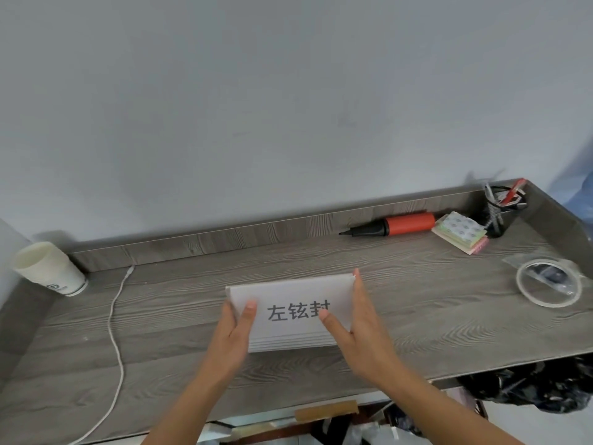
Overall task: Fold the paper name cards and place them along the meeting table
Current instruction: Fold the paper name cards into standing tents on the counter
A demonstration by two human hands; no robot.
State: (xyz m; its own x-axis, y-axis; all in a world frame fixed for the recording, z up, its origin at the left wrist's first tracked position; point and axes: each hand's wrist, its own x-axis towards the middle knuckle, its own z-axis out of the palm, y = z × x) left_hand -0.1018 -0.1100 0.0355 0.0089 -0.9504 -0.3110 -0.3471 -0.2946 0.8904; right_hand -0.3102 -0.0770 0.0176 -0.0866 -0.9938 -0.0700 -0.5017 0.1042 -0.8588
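Observation:
A stack of white paper name cards (288, 295) is held over the middle of the grey wood-grain table (160, 332), tilted toward me. The top card shows three black printed characters. My left hand (236, 329) grips the stack's left edge, thumb on the front face. My right hand (356, 322) grips the right edge, thumb beside the last character and fingers along the side. Several sheet edges show along the stack's bottom.
A stack of white paper cups (48, 268) lies at the far left. A white cable (115, 332) runs down the table's left part. At the back right are a red-and-black hand pump (398, 224), sticky pads (459, 232), a pen holder (502, 207) and a tape roll (548, 282).

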